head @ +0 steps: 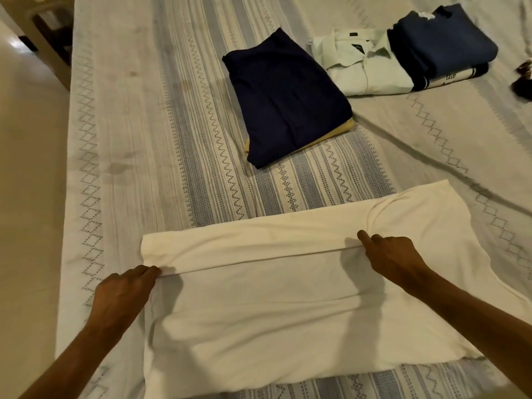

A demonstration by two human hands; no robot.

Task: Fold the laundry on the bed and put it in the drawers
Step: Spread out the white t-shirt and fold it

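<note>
**Bed, white garment mid-fold**

Bed [144, 139] under striped sheet; pale floor [26, 197] at 9 o'clock. White garment [259, 312] at 6 o'clock. Left hand [123, 292] and right hand [391, 257] pinch its fold edge. Navy folded garment [288, 102] at 12; folded shirt stack [403, 61] at 1.

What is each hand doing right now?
Left hand: pinching the folded edge of the white garment.
Right hand: fingers curled on the same fold; grip unclear.
</note>
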